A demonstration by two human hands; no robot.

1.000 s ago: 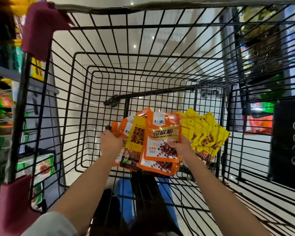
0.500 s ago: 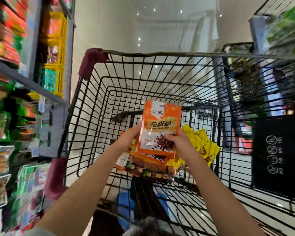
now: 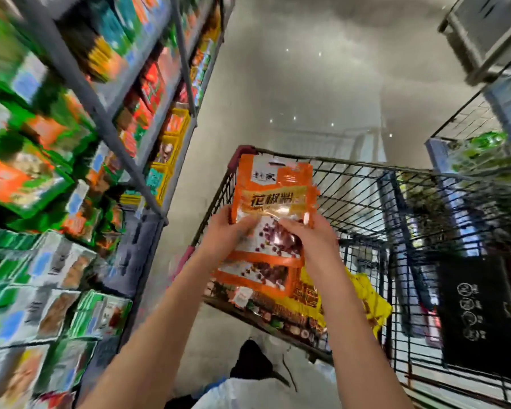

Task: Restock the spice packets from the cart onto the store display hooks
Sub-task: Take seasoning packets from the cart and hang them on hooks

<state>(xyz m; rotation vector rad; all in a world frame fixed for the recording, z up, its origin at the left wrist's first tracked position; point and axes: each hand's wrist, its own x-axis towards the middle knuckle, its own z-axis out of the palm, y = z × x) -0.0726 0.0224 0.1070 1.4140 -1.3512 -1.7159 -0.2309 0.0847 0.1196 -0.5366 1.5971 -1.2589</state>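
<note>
I hold a stack of orange spice packets (image 3: 273,196) upright above the near left corner of the black wire cart (image 3: 366,208). My left hand (image 3: 223,231) grips the stack's left edge. My right hand (image 3: 310,234) grips its right side, thumb across the front. More orange packets fan out below the front one. Yellow spice packets (image 3: 369,299) lie in the cart under my right forearm. No display hooks can be made out; the shelving is blurred.
Grey shelving (image 3: 106,119) packed with green, orange and red packages runs along the left, blurred by motion. A wire rack with green goods (image 3: 484,152) stands at the right. A black panel with white symbols (image 3: 478,314) hangs beyond the cart. Pale floor stretches ahead.
Both hands have lifted the orange packets up out of the cart. The view has swung up and left, bringing the shelving into sight.
</note>
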